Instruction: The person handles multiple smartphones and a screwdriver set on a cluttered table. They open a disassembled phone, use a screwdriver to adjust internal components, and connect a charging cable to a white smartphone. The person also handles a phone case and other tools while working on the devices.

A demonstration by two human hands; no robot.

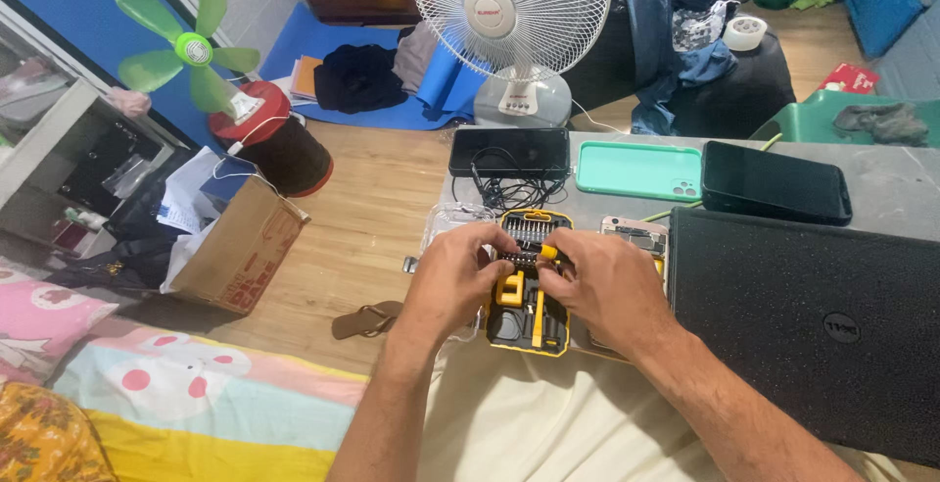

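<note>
A closed black laptop (813, 320) lay at three o'clock. Two fans stood beyond: white (511, 22) at twelve, green (191, 51) at ten. Two dark phones (509, 153) lay near a mint case (638, 168). The yellow-black screwdriver kit (530, 317) ran lengthwise away from the viewer. The left hand (452, 281) and right hand (599, 286) together pinched a yellow-tipped driver (548, 252) above it, covering its bit row.

Screwdriver kit tray (529, 330): yellow and black moulded plastic, semi-gloss. Laptop lid (813, 315) at 3 o'clock: black, fine-grained matt. Phone case (636, 168) at 12: mint, smooth matt. Counter (891, 198): grey, dull. Floor (362, 217): wood, satin. Box (240, 247) at 9: rough cardboard.
</note>
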